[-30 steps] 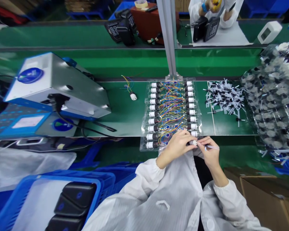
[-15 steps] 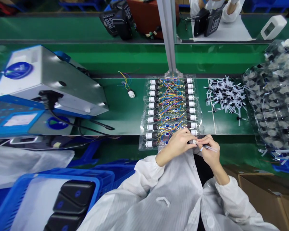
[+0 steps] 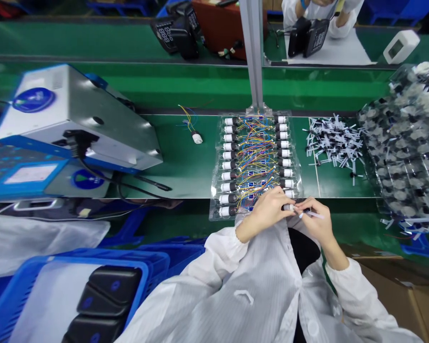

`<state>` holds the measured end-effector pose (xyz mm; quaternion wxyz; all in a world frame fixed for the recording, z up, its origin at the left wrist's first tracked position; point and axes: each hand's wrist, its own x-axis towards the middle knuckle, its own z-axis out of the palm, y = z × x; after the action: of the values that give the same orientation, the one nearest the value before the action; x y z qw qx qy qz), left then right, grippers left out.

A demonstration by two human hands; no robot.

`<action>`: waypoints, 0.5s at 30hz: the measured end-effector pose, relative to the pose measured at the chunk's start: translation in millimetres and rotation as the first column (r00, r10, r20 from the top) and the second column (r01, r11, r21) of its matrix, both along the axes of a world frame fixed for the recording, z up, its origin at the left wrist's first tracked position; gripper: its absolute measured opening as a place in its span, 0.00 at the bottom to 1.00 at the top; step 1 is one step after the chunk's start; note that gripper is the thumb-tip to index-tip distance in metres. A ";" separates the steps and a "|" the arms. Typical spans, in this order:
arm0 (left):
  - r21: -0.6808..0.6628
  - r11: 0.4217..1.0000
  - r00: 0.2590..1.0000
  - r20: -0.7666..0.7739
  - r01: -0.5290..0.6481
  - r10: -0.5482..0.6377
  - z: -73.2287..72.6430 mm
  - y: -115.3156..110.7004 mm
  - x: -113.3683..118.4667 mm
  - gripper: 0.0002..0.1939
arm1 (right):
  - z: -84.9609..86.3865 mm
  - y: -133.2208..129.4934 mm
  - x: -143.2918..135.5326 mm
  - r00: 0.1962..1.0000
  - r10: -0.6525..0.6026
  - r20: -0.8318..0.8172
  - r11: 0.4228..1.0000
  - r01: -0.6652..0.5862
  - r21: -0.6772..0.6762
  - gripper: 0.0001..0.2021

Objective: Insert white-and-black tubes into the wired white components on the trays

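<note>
My left hand (image 3: 270,208) is closed on a small white cylindrical part (image 3: 289,207) at the front edge of the clear plastic tray (image 3: 214,200). Close on its right, my right hand (image 3: 316,219) pinches a thin white strip piece (image 3: 315,215) against the end of that part. Two columns of white-and-black cylinders (image 3: 229,176) fill the tray, with yellow, red and blue wires between them. To the right on the green bench lies a pile of white strips with black pieces (image 3: 334,140).
A metal and blue machine (image 3: 110,124) with cables stands at the left. One wired cylinder (image 3: 197,137) lies left of the tray. Stacked clear trays (image 3: 403,157) are at the right. A metal post (image 3: 253,57) rises behind; a person's arms (image 3: 341,24) show beyond. Blue crate (image 3: 143,286) lower left.
The view has shifted slightly. Both my hands stay together at the tray's front right corner, and the white part between them sits a little more level.
</note>
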<state>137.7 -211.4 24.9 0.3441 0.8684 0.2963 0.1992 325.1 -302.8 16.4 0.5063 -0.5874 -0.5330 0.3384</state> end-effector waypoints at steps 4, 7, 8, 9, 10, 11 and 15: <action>0.010 0.998 0.998 0.015 0.057 -0.057 -4.3 -0.4 -1.7 0.12 | -8.1 1.6 -0.7 0.998 0.066 0.022 0.998 -0.066 0.000 0.05; 0.013 0.999 0.999 0.019 0.050 -0.050 -10.7 -2.1 2.1 0.12 | -11.8 6.0 1.4 0.993 0.106 0.046 0.994 -0.105 -0.014 0.04; 0.009 0.999 0.999 0.008 0.043 -0.043 -10.5 -1.8 3.9 0.13 | -8.2 8.8 3.8 0.992 0.114 0.059 0.993 -0.113 -0.018 0.04; 0.002 0.999 0.999 -0.006 0.045 -0.044 -7.5 -0.5 5.0 0.13 | -0.5 12.0 7.8 0.987 0.141 0.078 0.990 -0.140 -0.029 0.04; -0.005 0.998 0.998 -0.014 0.059 -0.059 -0.7 1.8 4.4 0.15 | 11.9 14.6 13.6 0.976 0.192 0.103 0.981 -0.188 -0.045 0.02; -0.004 0.997 0.997 -0.010 0.082 -0.082 10.6 4.8 1.3 0.17 | 28.8 15.7 21.3 0.959 0.251 0.134 0.968 -0.244 -0.063 0.02; 0.156 0.987 0.985 0.161 0.029 -0.054 90.6 15.0 -43.5 0.28 | 112.7 -11.7 59.6 0.983 0.112 0.149 0.993 -0.118 0.033 0.20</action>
<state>94.2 -196.4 115.6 0.3037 0.8788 0.2325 0.2855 384.8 -314.6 129.0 0.4575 -0.5684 -0.6086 0.3118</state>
